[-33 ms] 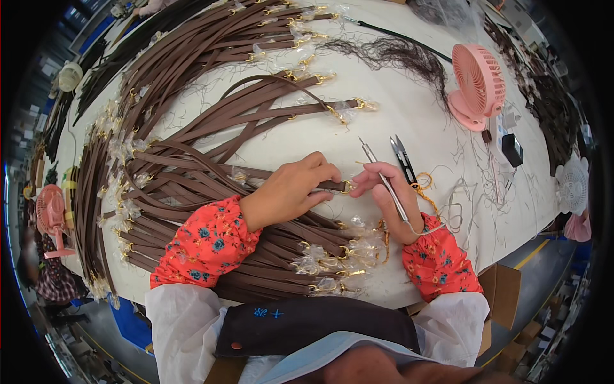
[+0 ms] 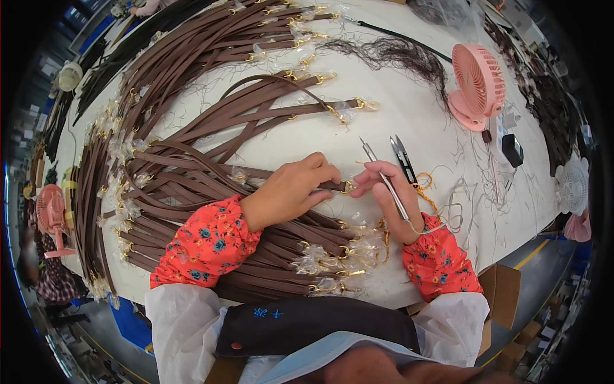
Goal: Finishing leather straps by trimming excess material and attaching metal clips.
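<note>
Near the middle of the table, my left hand (image 2: 288, 193) is closed on the end of a brown strap (image 2: 331, 186), thumb below and fingers above. A gold metal ring (image 2: 346, 187) sticks out of that end toward my right hand (image 2: 393, 198). My right hand holds a slim silver pen-shaped tool (image 2: 395, 198) with a thin pointed tip angled up and left and a pale cord at its rear. The fingertips of this hand are close to the ring; whether they touch it I cannot tell. Black thread snips (image 2: 401, 157) lie just beyond, beside a yellow cord (image 2: 423, 185).
Many brown straps (image 2: 192, 131) with gold hardware in clear plastic cover the left side. A pink fan (image 2: 476, 83) stands at the far right by a black box (image 2: 512, 150). A tangle of dark thread (image 2: 396, 54) lies at the back. A cardboard box (image 2: 502, 294) stands below the right edge.
</note>
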{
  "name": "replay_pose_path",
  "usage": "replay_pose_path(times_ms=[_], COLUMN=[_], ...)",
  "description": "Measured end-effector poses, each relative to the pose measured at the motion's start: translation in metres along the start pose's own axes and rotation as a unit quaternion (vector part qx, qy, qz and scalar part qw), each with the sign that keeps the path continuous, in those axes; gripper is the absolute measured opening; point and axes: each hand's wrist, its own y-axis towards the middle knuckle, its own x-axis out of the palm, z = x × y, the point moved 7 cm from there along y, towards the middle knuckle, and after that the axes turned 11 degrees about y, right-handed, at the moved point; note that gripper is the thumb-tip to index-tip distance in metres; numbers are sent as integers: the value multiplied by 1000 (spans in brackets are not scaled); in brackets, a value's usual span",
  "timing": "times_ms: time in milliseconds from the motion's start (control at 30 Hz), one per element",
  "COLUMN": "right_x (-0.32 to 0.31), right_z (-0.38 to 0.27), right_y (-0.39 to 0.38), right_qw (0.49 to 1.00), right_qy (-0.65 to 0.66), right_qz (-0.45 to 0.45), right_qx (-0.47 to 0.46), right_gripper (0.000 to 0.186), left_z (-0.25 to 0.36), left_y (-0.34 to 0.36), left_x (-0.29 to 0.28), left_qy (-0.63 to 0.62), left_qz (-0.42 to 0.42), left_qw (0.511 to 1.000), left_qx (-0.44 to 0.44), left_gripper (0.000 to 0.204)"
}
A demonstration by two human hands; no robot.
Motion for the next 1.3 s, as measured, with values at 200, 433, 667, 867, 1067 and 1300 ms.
replay_pose_path(times_ms=[200,433,667,867,1067,1300], right_x=[-5,-5,-6,-9,-10,-5], right_z=[4,7,10,10,12,12], right_y=[0,-1,-2,-1,-2,-2], right_qw=[998,993,990,989,986,986], right_qy=[32,92,127,126,139,135], right_qz=[32,32,24,59,62,11], right_qx=[35,68,61,52,67,94], right_gripper=[33,33,32,32,34,35], left_z=[0,-8,-13,0,-4,-16], left_y=[0,-1,1,3,3,3], left_x=[6,2,1,2,5,-1], left_qy=[59,22,-52,-23,-2,-49], left_qz=[28,52,10,-6,16,30], left_qw=[997,998,997,1000,1000,996], left_qx=[33,-22,-53,-19,9,-70], left_gripper=[14,11,16,16,12,9])
